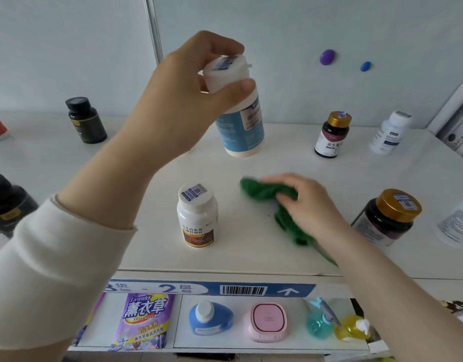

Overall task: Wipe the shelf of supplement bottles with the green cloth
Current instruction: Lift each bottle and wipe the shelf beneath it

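Note:
My left hand (188, 100) holds a white bottle with a blue label (242, 126) by its cap, lifted clear above the white shelf (251, 252). My right hand (308, 205) presses the crumpled green cloth (267, 194) flat on the shelf, right of centre. A white bottle with a red and gold label (197, 216) stands upright on the shelf just left of the cloth. Under the raised bottle the shelf surface is bare.
Two black bottles stand at the left (85, 120) (8, 205). A gold-capped dark bottle (332, 135) and a white bottle (390, 133) stand at the back right, another gold-capped jar (387, 218) at the near right. A lower shelf (225, 343) holds cleaning products.

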